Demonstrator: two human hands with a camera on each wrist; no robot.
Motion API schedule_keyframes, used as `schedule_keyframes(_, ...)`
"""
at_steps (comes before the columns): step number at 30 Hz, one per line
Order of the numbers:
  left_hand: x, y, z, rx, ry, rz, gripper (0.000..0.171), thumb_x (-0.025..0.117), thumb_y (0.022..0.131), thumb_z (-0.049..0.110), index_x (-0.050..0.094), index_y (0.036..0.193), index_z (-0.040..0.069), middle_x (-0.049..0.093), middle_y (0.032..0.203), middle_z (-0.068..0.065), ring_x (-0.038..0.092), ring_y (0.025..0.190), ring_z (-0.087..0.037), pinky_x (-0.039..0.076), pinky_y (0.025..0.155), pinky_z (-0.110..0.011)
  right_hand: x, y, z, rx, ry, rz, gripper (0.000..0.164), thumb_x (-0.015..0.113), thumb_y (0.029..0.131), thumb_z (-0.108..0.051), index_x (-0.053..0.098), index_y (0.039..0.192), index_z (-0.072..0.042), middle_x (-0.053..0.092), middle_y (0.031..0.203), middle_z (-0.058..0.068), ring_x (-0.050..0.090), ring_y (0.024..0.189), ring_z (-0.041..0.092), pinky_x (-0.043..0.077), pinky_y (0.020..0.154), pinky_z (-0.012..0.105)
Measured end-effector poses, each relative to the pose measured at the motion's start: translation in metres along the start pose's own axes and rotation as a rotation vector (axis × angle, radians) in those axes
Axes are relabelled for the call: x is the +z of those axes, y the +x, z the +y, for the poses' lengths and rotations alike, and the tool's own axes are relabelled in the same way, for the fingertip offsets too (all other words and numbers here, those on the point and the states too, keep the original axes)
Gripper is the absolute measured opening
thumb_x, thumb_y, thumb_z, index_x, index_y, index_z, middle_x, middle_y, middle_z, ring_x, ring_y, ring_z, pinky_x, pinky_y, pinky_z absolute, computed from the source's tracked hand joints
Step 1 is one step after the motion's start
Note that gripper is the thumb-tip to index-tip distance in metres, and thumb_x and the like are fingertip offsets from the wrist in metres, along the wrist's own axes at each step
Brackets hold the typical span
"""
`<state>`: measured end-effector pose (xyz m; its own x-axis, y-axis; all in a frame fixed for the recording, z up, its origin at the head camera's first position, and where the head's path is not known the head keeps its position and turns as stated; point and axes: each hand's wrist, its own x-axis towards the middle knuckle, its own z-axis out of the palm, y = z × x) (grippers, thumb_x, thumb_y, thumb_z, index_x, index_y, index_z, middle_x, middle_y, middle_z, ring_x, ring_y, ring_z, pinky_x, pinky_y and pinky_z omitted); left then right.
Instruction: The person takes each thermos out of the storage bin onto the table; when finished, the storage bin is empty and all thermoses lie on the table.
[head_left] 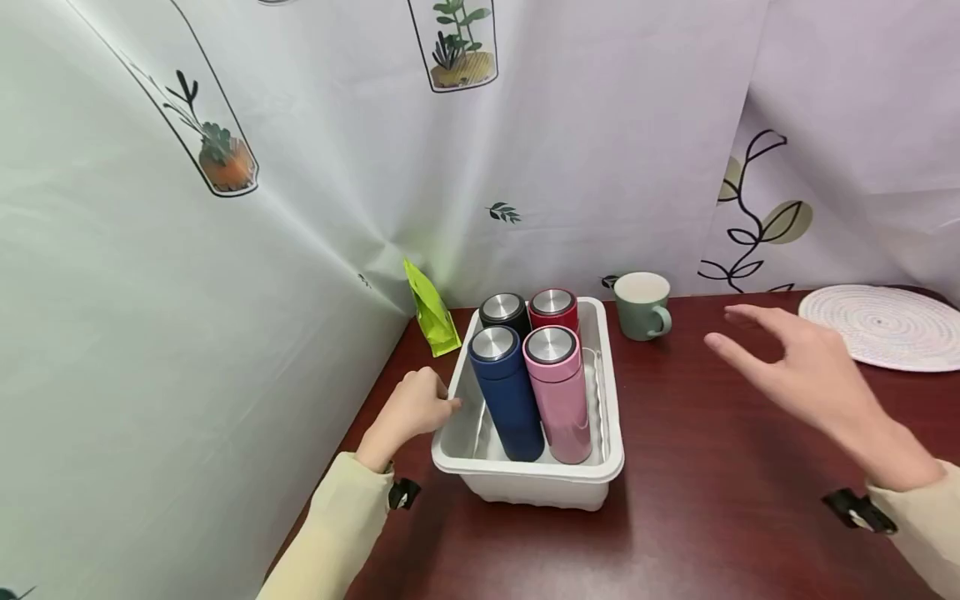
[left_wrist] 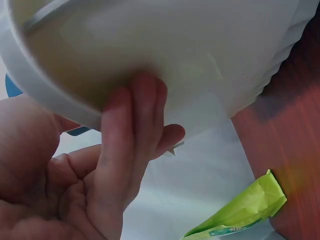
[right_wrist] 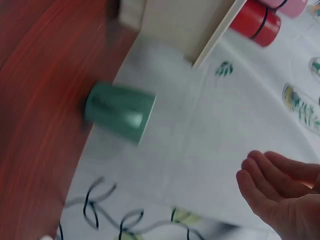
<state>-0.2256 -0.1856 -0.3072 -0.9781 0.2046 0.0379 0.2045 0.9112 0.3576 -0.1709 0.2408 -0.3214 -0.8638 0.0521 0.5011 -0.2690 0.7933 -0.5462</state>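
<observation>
A white plastic bin [head_left: 611, 400] stands on the table and holds several upright thermos bottles. The blue bottle [head_left: 510, 408] and pink bottle [head_left: 558, 408] are nearer; behind them the black bottle [head_left: 504, 310] and red bottle [head_left: 555, 310] are partly hidden. My left hand [head_left: 416, 406] grips the bin's left rim. In the left wrist view its fingers [left_wrist: 120, 135] lie against the bin's outer wall, below the rim. My right hand [head_left: 813, 375] hovers over the table, right of the bin, fingers extended, thumb apart, holding nothing. The green mug [head_left: 636, 317] is beyond its fingertips.
A bright green pouch [head_left: 431, 312] leans at the back left, behind the bin. At the back right lies a round white woven mat [head_left: 885, 329]. A printed sheet [head_left: 600, 142] hangs along the table's back and left sides.
</observation>
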Motion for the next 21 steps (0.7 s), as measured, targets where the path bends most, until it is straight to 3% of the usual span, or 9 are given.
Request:
schedule_keyframes(5, -0.002, 0.001, 0.005, -0.034, 0.002, -0.015, 0.052, 0.072, 0.085, 0.017, 0.041, 0.043, 0.014, 0.023, 0.043, 0.006, 0.021, 0.042, -0.010, 0.019, 0.041, -0.024, 0.018, 0.005, -0.022, -0.006, 0.073, 0.000, 0.053, 0.072, 0.085, -0.047, 0.062, 0.126, -0.014, 0.066, 0.122, 0.011, 0.058, 0.117, 0.032, 0.039, 0.094, 0.045)
schedule_keyframes(8, -0.001, 0.000, 0.005, -0.043, -0.005, -0.019, 0.050, 0.072, 0.085, 0.016, 0.045, 0.044, 0.012, 0.025, 0.042, 0.006, 0.024, 0.041, -0.010, 0.021, 0.041, -0.024, 0.032, 0.006, -0.033, 0.001, 0.147, -0.026, 0.049, 0.075, 0.082, -0.048, 0.065, 0.122, -0.021, 0.069, 0.118, 0.002, 0.063, 0.111, 0.018, 0.042, 0.091, 0.025)
schedule_keyframes(12, 0.004, -0.001, 0.003, -0.034, -0.044, -0.022, 0.043, 0.072, 0.085, 0.016, 0.053, 0.046, 0.010, 0.030, 0.042, 0.006, 0.031, 0.042, -0.010, 0.026, 0.042, -0.023, 0.046, 0.006, -0.042, -0.047, 0.281, -0.076, 0.045, 0.078, 0.081, -0.039, 0.066, 0.120, -0.019, 0.070, 0.115, 0.001, 0.064, 0.103, 0.001, 0.040, 0.085, 0.004)
schedule_keyframes(18, 0.002, 0.002, -0.001, -0.045, -0.072, -0.041, 0.045, 0.072, 0.084, 0.017, 0.053, 0.044, 0.010, 0.032, 0.041, 0.005, 0.033, 0.042, -0.010, 0.028, 0.043, -0.023, 0.067, 0.013, -0.053, -0.140, 0.368, -0.163, 0.053, 0.081, 0.079, -0.034, 0.064, 0.124, -0.012, 0.068, 0.118, 0.005, 0.067, 0.107, 0.014, 0.045, 0.086, 0.008)
schedule_keyframes(21, -0.001, 0.003, -0.003, -0.049, -0.065, -0.044, 0.046, 0.073, 0.084, 0.018, 0.051, 0.044, 0.011, 0.034, 0.040, 0.005, 0.034, 0.041, -0.010, 0.029, 0.043, -0.024, 0.077, 0.016, -0.060, -0.153, 0.376, -0.209, 0.058, 0.082, 0.078, -0.037, 0.062, 0.126, -0.011, 0.067, 0.122, 0.005, 0.067, 0.109, 0.020, 0.051, 0.088, 0.018)
